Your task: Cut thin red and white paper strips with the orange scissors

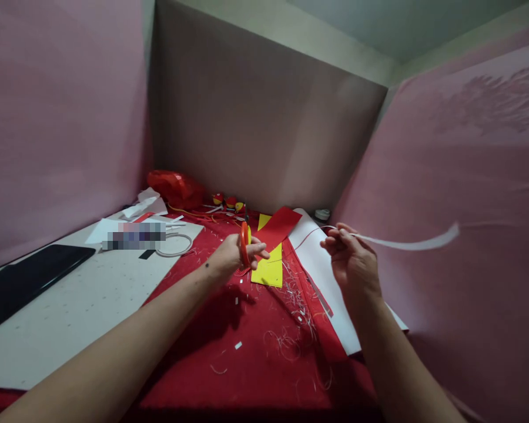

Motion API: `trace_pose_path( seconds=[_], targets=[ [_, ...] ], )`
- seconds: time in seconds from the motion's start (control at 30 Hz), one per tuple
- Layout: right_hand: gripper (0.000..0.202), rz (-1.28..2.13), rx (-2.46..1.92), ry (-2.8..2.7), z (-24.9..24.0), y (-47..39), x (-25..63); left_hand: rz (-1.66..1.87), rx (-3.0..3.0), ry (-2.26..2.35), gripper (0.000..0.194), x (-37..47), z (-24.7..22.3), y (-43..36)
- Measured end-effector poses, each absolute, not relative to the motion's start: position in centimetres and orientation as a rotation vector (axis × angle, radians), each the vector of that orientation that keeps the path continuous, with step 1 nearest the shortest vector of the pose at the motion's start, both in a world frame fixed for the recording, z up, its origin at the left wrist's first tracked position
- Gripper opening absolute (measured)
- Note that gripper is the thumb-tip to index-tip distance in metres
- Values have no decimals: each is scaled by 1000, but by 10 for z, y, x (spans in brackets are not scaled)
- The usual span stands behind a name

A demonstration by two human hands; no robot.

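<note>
My left hand holds a pair of scissors with orange-red and yellow handles looped round the fingers, the blades pointing away from me. Raised at the right, my right hand pinches a narrow white strip, whose free end reaches out to the right. A thin strand curves from those fingertips toward the left. Under and beyond the left hand lie a yellow sheet and a red sheet laid across it. Below my right hand is a large white sheet.
Thread scraps and small white bits litter the red cloth. On the left, a pale board carries a black flat object and a coiled cable. At the back sit a red plastic bag and small red-yellow figures.
</note>
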State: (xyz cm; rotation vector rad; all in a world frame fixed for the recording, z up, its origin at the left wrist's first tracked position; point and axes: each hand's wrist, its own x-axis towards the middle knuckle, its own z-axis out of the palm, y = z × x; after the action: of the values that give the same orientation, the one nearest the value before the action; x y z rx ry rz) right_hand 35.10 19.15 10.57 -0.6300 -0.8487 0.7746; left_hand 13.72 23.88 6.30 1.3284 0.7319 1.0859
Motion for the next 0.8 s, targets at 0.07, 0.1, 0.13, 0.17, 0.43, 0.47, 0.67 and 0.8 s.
trace_pose_path(
  seconds=[0.07, 0.1, 0.13, 0.17, 0.43, 0.47, 0.67, 0.8],
  targets=[
    [13, 882, -583, -838, 93, 182, 335, 998, 1227, 673, 29, 145, 58, 236],
    [12, 925, -571, -851, 87, 177, 327, 972, 1166, 651, 32, 148, 57, 234],
    [11, 959, -572, -877, 80, 172, 320, 960, 1101, 631, 33, 150, 56, 233],
    [11, 980, -590, -914, 73, 167, 313, 962, 1039, 608, 32, 152, 57, 232],
    [23, 1066, -789, -1275, 46, 134, 290, 1248, 884, 629, 19, 148, 71, 236],
    [24, 1113, -786, -1314, 46, 131, 290, 1267, 902, 633, 21, 145, 73, 236],
    [24, 1498, -681, -1130, 36, 126, 293, 1483, 1254, 699, 24, 137, 85, 243],
    [23, 1520, -731, -998, 26, 126, 291, 1507, 1354, 727, 21, 140, 94, 253]
  ],
)
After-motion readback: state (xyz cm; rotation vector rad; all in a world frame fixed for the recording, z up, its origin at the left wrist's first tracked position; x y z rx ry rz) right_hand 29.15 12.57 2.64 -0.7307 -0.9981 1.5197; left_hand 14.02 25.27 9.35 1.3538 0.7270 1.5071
